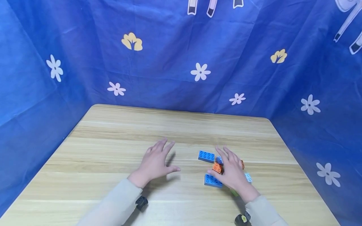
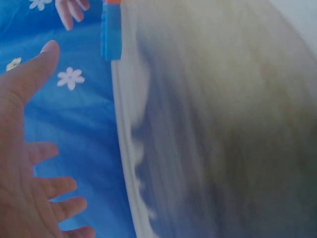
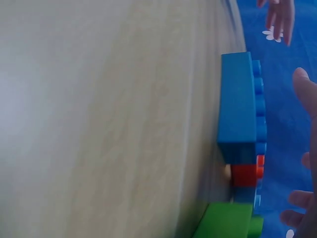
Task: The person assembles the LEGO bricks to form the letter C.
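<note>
Over the bare wood left of the bricks, my left hand hovers with spread fingers and holds nothing. My right hand is above the toy building bricks, its thumb and fingers apart, covering part of the group. Around it lie a blue brick farther back, a second blue brick nearer the front, and an orange brick between them. A light blue brick shows right of the hand. In the right wrist view, a green brick stands close to the camera, beyond it a red-orange brick.
The wooden table has rounded far corners. Behind it and at both sides hangs a blue cloth printed with flowers. Black wrist devices are strapped under both sleeves, near the table's front.
</note>
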{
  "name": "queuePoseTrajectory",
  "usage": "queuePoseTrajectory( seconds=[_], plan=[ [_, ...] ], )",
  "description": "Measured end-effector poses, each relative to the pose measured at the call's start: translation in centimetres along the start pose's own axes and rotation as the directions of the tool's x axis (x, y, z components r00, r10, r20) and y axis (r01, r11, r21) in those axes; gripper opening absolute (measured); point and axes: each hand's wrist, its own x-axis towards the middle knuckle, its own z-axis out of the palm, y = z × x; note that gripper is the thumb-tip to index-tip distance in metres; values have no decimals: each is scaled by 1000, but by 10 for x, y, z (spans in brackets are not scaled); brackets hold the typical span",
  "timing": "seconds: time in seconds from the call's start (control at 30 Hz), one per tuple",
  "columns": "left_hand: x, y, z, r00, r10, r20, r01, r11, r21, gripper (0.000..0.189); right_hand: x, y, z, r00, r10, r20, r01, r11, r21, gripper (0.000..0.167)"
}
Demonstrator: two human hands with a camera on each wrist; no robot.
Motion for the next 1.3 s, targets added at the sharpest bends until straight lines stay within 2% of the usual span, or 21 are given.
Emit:
queuePoseTrajectory(
  seconds=[0.2, 0.47, 0.77, 0.9, 1.03, 1.17, 1.3],
  plan=[
    [6, 12, 7, 998, 35, 45, -34, 999, -18, 99, -7, 7, -1, 1000, -31, 4, 31, 999, -10, 92],
    [13, 27, 20, 995, 83, 61, -78, 994, -76, 98, -15, 11, -5, 997, -76, 15, 76, 997, -19, 91],
    [15, 45, 34, 980, 169, 106, -151, 976, -158, 94, -24, 15, -7, 991, -129, 43, 128, 992, 20, 85],
    [16, 54, 37, 973, 181, 140, -152, 969, -197, 87, -28, 17, -8, 991, -124, 58, 122, 992, 45, 82],
    [18, 62, 42, 967, 187, 171, -143, 960, -241, 82, -32, 20, -8, 988, -145, 46, 142, 988, 64, 71],
    [19, 68, 47, 962, 195, 190, -130, 942, -308, 79, -35, 23, -8, 981, -192, 25, 190, 979, 77, 62],
    [19, 74, 52, 959, 204, 198, -114, 915, -388, 72, -35, 25, -7, 973, -232, 8, 231, 969, 83, 57]
  ],
)
